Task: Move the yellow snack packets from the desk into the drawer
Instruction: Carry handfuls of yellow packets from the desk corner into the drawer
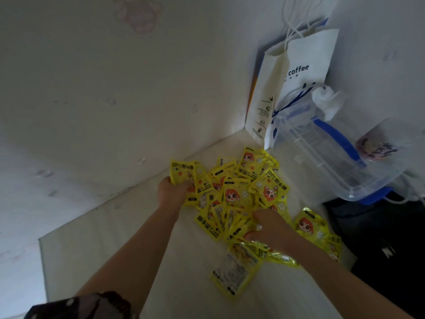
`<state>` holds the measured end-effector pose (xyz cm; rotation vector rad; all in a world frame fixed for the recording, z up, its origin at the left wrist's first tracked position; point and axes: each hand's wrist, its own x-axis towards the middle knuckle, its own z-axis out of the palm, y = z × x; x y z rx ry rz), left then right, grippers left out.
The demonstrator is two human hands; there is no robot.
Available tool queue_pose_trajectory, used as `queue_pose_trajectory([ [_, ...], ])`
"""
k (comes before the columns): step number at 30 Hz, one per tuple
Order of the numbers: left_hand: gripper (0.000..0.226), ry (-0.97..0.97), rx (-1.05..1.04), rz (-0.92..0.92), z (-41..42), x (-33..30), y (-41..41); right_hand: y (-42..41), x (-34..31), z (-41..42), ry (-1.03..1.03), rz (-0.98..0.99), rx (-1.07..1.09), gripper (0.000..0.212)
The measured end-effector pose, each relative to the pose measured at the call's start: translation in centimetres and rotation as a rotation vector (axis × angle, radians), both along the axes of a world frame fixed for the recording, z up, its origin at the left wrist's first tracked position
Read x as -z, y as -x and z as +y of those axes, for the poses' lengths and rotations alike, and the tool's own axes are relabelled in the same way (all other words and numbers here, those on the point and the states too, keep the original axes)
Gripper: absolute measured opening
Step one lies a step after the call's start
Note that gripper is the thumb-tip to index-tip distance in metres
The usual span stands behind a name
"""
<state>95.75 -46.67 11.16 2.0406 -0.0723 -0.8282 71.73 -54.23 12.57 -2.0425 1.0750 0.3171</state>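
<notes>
A heap of several yellow snack packets (239,194) with a red-haired cartoon figure lies on the white desk (188,272), near the back corner. My left hand (171,192) grips packets at the heap's left edge, fingers curled round them. My right hand (268,226) holds a bunch of packets at the heap's near right side, thumb pressed on them. One packet (234,272) lies face down nearer to me, and another (310,224) sits apart to the right. No drawer is in view.
A white paper bag (296,72) marked "coffee" leans in the corner. A clear plastic box with blue clips (331,153) stands to the right, a cup (377,146) beyond it. A dark object (379,238) fills the right side. A glass sheet's edge (43,261) lies at left.
</notes>
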Motion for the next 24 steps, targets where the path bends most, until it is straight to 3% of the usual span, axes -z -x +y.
queue_pose_trajectory([
  [6, 0.024, 0.038, -0.046, 0.085, -0.9, 0.5, 0.1, -0.8, 0.1, -0.4, 0.13, 0.143, -0.223, 0.055],
  [13, 0.014, 0.053, -0.106, 0.131, -1.3, 1.2, 0.1, -1.4, 0.7, -0.5, 0.16, 0.148, -0.247, 0.067],
  [24, 0.018, 0.042, -0.118, 0.164, -1.3, 2.1, 0.1, -1.7, 0.0, -1.4, 0.143, 0.117, -0.217, 0.074],
])
